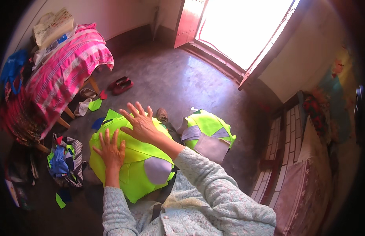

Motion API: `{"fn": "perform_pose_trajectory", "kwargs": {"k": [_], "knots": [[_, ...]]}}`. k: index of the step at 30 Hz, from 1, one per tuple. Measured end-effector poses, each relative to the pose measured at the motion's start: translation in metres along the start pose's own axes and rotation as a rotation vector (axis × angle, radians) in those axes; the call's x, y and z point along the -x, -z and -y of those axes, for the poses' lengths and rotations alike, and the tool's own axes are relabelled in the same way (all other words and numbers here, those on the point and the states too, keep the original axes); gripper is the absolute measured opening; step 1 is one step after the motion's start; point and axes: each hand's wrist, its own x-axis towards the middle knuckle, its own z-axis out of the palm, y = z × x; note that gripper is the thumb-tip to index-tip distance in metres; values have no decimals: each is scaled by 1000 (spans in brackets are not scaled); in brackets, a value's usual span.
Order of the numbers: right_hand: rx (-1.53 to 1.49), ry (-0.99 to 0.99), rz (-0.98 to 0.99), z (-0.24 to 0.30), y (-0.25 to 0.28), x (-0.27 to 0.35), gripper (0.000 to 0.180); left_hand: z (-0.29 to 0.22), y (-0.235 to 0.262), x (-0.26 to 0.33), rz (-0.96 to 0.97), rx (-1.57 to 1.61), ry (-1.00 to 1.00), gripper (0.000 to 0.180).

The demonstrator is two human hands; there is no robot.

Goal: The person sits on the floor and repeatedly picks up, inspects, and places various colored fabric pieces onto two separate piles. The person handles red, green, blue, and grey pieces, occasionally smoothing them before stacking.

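Note:
A pile of neon-yellow safety vests (131, 175) with grey reflective patches lies in front of me, to the left of my lap. My left hand (111, 154) rests on its left side, fingers spread. Across the top of the pile reaches my right hand (142, 126), its fingers also apart; whether it presses on the cloth or hovers just over it I cannot tell. Neither hand grips anything. To the right lies a second bundle of neon-yellow vests (208, 122) with grey bands, and a flat grey piece (212, 147) covers its near side.
A pink checked cloth (68, 63) drapes a wooden-legged table on the left, with a cloth bag (52, 29) on top. A bag of fabric scraps (66, 161) sits near my left arm. Red shoes (121, 85) lie beyond. An open doorway (241, 31) lets in bright light.

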Motion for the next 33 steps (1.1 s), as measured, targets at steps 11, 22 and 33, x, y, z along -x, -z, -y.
{"fn": "perform_pose_trajectory", "kwargs": {"k": [11,22,33], "knots": [[-6,-154,190,-16,-33,-2,66,-3,8,2,-13,-8,8,56],[-8,-101,29,-13,-27,1,67,-1,3,-1,-9,17,16,57],[31,13,145,21,-33,30,52,0,0,0,-23,15,35,57]]}}
